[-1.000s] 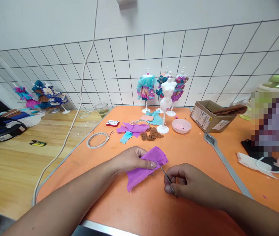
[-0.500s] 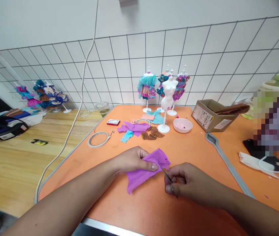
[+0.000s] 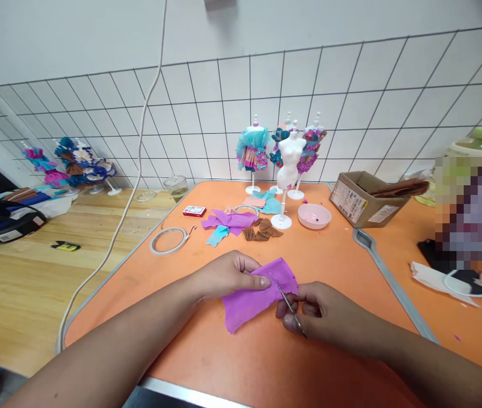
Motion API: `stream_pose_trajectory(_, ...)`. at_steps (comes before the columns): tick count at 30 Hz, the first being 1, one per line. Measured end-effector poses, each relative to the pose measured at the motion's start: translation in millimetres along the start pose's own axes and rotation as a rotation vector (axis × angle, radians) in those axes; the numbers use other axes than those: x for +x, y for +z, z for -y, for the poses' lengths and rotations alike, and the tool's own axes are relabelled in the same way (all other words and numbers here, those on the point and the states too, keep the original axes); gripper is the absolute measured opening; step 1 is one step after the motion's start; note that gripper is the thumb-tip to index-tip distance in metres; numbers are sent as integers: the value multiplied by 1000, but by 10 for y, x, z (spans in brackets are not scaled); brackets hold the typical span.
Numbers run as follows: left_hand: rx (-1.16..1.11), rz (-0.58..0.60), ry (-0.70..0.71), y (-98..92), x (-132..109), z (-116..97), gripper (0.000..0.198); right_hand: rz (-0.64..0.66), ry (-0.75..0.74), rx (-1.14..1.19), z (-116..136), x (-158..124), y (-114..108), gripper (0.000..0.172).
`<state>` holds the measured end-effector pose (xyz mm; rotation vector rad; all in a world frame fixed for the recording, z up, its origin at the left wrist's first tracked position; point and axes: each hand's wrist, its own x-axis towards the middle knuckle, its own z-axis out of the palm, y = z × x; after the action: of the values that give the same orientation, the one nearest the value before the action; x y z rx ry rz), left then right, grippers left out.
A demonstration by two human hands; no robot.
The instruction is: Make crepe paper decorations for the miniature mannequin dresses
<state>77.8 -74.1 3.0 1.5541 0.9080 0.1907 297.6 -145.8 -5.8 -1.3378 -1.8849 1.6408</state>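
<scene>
My left hand [image 3: 234, 279] pinches a piece of purple crepe paper [image 3: 244, 307] between thumb and fingers, above the orange table. My right hand [image 3: 315, 310] is closed around slim metal tweezers [image 3: 288, 302], whose tip lies against the upper face of the paper near my left thumb. The right fingertips are close to the paper's right edge, partly behind it. Beyond my hands lie more purple crepe paper [image 3: 234, 222], a small blue piece [image 3: 217, 235] and brown pieces [image 3: 261, 230]. A bare white mini mannequin [image 3: 290, 161] stands behind them.
A pink bowl [image 3: 314, 217] with small bits stands right of the mannequin, near a cardboard box [image 3: 363, 201]. Dressed mannequins [image 3: 252, 148] line the wall. A tape roll [image 3: 168, 241] and a red-and-white box [image 3: 194, 211] lie left. A white cable [image 3: 139, 164] hangs across the left side.
The purple paper has turned flatter, showing more of its right part. The tweezers' tip now lies further over the paper, and my right fingers have shifted slightly left.
</scene>
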Motion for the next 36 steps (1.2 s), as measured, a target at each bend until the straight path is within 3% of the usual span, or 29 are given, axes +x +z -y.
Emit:
stream_pose_trajectory(16, -137, 73, -55, -8, 15, 67, 39, 24, -86, 1, -72, 56, 20, 21)
stream_pose_trajectory(36, -157, 115, -102, 2, 1, 54, 33, 97, -118, 242, -65, 82, 85, 28)
